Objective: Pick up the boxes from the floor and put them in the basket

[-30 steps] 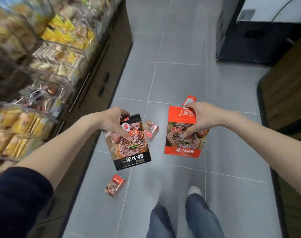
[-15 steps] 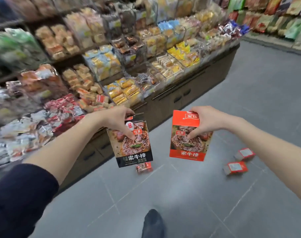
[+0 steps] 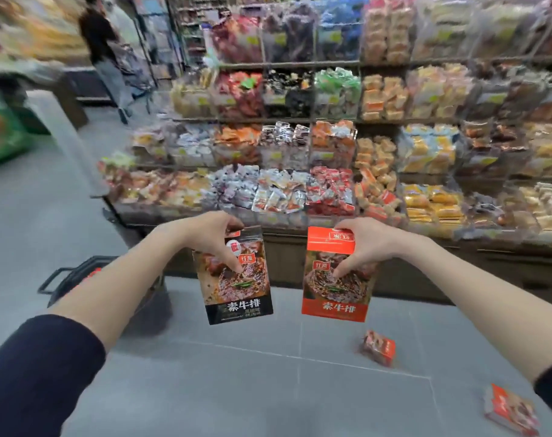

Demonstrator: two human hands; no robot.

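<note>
From the head view, the left hand (image 3: 212, 236) pinches a black cardboard box (image 3: 237, 283) and the right hand (image 3: 361, 247) pinches a red cardboard box (image 3: 334, 275). The dark wire basket (image 3: 63, 275) sits low on the left, half hidden. A loose pinch could drop them beside it.

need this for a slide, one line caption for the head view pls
Left hand holds a black box, right hand a red box, near the basket.
</note>
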